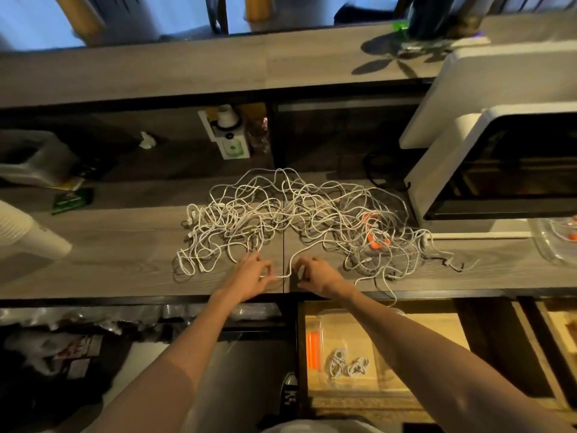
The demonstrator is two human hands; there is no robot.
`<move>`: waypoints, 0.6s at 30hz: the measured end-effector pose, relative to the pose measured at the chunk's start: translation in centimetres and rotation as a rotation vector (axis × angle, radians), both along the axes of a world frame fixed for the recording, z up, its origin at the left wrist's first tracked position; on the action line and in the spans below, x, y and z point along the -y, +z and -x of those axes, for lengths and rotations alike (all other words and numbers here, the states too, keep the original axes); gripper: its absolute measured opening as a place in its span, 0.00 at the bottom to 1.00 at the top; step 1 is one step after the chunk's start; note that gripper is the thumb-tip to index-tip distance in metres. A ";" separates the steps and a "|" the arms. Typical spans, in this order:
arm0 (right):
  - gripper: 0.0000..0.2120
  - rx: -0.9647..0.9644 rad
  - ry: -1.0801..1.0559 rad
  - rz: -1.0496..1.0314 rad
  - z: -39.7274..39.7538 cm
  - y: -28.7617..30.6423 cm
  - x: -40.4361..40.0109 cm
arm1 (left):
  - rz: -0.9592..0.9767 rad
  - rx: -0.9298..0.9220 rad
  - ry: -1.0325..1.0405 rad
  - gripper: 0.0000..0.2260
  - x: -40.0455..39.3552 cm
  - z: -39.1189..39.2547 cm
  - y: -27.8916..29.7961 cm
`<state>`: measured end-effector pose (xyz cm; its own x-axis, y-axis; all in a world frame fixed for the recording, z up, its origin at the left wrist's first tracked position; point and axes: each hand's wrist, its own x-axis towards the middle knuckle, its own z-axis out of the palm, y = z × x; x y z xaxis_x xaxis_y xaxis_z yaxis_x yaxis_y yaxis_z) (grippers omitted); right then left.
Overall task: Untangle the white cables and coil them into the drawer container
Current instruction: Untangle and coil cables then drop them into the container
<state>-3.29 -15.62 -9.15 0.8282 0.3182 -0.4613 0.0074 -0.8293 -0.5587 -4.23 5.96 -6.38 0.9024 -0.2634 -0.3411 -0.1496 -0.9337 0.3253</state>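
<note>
A wide tangle of white cables (pixel 299 220) covers the middle of the wooden counter (pixel 125 254), with orange pieces (pixel 373 235) caught in its right side. At the tangle's near edge my left hand (pixel 251 276) pinches one end of a short cable stretch (pixel 282 276), and my right hand (pixel 315 275) pinches the same stretch a little to the right. Below the counter an open drawer (pixel 437 323) holds a clear container (pixel 346 354) with two coiled white cables (pixel 345 365) and an orange strip inside.
A white microwave (pixel 499 164) stands at the counter's right, with a clear tray (pixel 555 245) in front of it. A stack of white cups (pixel 28 235) lies at the left. A white dispenser (pixel 231 132) sits behind the tangle. Bags fill the shelf below left.
</note>
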 end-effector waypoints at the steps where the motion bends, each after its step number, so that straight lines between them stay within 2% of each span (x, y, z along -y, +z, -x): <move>1: 0.21 0.014 -0.022 0.003 0.1 -0.1 0.1 | 0.043 0.009 -0.001 0.06 -0.1 -0.5 0.8; 5: 0.33 0.144 -0.273 -0.136 -1.2 2.1 0.8 | 0.329 0.084 0.058 0.03 0.0 -3.8 6.2; 7: 0.40 0.167 -0.285 -0.196 -2.5 4.0 1.0 | 0.449 0.154 0.084 0.03 0.3 -5.3 9.4; 8: 0.41 0.162 -0.250 -0.195 -3.1 4.9 1.0 | 0.506 0.182 0.102 0.04 0.4 -6.0 10.9; 9: 0.38 0.142 -0.206 -0.178 -3.7 5.9 0.9 | 0.554 0.217 0.114 0.05 0.5 -6.8 12.4; 11: 0.24 0.112 -0.149 -0.122 -4.7 7.4 1.1 | 0.604 0.291 0.100 0.07 0.7 -8.3 15.0; 12: 0.15 0.134 -0.173 -0.100 -5.0 8.0 1.4 | 0.611 0.334 0.084 0.07 0.8 -8.9 16.1; 13: 0.11 0.188 -0.214 -0.077 -5.4 8.6 1.7 | 0.610 0.386 0.068 0.07 0.8 -9.5 17.3; 16: 0.17 0.374 -0.262 0.024 -7.0 10.9 3.2 | 0.616 0.479 0.073 0.05 0.1 -10.9 19.9; 18: 0.18 0.455 -0.270 0.048 -8.4 13.0 4.2 | 0.621 0.509 0.079 0.06 -0.7 -11.9 21.0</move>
